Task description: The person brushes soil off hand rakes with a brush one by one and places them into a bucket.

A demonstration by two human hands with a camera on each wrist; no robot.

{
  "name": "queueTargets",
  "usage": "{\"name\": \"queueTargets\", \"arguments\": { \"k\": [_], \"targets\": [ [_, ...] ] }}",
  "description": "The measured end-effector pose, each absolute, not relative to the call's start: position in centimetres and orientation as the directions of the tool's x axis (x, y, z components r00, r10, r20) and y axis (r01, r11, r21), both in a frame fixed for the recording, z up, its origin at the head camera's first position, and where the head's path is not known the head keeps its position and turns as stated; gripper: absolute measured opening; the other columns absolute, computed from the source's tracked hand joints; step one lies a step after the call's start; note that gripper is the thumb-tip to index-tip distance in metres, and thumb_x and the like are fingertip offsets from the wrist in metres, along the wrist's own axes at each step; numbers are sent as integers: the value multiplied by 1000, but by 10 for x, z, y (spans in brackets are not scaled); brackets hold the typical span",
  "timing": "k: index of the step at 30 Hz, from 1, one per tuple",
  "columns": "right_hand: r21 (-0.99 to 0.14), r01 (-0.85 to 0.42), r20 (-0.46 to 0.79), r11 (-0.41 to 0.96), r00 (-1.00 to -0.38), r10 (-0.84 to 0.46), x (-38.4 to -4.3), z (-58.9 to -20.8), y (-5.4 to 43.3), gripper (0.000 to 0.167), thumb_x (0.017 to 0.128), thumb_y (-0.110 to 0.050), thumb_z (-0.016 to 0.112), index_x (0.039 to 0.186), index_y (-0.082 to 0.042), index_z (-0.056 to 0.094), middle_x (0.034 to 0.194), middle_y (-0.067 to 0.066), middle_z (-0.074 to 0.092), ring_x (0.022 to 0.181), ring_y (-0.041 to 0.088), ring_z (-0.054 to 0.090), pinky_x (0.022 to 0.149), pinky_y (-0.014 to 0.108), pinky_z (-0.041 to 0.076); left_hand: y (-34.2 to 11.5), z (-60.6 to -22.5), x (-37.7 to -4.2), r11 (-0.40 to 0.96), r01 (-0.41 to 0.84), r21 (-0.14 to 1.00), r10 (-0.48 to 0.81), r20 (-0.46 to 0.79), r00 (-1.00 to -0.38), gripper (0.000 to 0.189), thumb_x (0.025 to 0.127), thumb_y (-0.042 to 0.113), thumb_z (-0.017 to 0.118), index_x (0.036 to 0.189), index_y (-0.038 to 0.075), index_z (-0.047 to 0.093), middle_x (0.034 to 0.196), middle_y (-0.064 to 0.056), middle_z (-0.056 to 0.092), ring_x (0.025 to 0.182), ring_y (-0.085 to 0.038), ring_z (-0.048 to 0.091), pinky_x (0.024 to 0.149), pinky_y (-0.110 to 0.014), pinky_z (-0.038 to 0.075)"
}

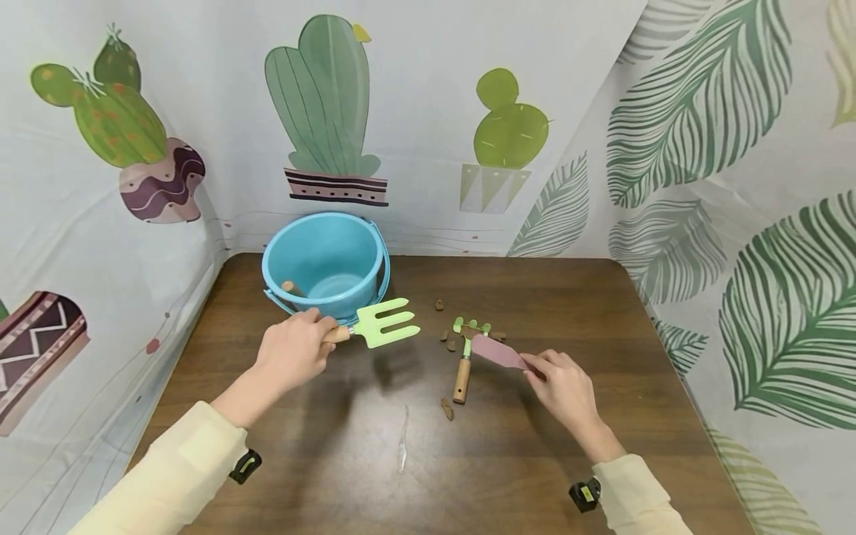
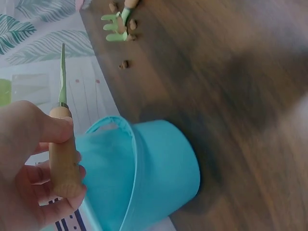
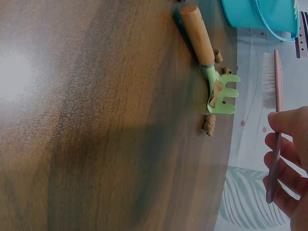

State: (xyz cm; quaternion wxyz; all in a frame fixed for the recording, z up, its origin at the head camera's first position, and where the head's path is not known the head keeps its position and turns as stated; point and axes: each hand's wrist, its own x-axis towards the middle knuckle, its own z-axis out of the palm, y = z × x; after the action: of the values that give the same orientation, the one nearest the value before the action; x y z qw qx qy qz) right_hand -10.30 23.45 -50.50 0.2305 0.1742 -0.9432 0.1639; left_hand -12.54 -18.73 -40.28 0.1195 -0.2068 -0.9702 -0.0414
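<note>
My left hand [image 1: 294, 344] grips the wooden handle of a green garden fork [image 1: 388, 323], raised in front of the blue bucket [image 1: 381, 279]. In the left wrist view the fork [image 2: 63, 82] appears edge-on, fingers and thumb around its handle. Over on the right, my right hand [image 1: 560, 383] pinches the handle of a pink brush [image 1: 496, 351]. Its pale bristles [image 3: 268, 79] show in the right wrist view. Partly under the brush in the head view lies a small green hand rake [image 1: 461, 379] with a wooden handle, brown clods [image 3: 209, 124] around it.
Inside the bucket a wooden handle end [image 1: 290, 287] shows; the rest of that tool is hidden. A thin clear strip [image 1: 403, 446] lies on the brown table [image 1: 321, 461]. Printed cloth [image 1: 428, 148] hangs behind and beside the table.
</note>
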Motion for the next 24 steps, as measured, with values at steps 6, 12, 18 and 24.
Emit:
{"name": "queueTargets", "arguments": {
  "k": [6,12,18,24],
  "targets": [
    [-225,-401,487,888,-836,-253,-102,-506,238,27,70,-14,77,97,-16,73,78,-4,63,64,11,52,49,27,42,-194,-391,-132,907,421,-5,409,247,-879,22,71,16,74,90,11,65,69,-2,48,64,-22,56,42,-38,43],
    [-222,-397,490,891,-835,-250,-102,-506,241,27,70,-14,77,97,-16,73,78,-4,63,64,11,51,49,27,42,-201,-378,-140,910,412,-44,409,253,-877,21,73,15,72,91,10,64,71,-5,49,68,-23,56,41,-38,43],
    [-223,-394,493,892,-835,-245,-100,-504,242,28,69,-13,77,96,-15,73,77,-4,63,62,11,50,48,27,41,-210,-368,-147,919,392,-30,386,259,-885,19,75,12,68,93,9,66,73,-7,51,60,-21,52,41,-37,41],
    [-218,-397,500,891,-830,-248,-99,-503,243,27,69,-13,77,95,-15,73,76,-4,63,61,11,51,47,27,41,-218,-358,-155,935,353,-17,346,253,-903,23,75,12,68,98,7,66,77,-9,54,66,-25,55,44,-41,44]
  ]
}}
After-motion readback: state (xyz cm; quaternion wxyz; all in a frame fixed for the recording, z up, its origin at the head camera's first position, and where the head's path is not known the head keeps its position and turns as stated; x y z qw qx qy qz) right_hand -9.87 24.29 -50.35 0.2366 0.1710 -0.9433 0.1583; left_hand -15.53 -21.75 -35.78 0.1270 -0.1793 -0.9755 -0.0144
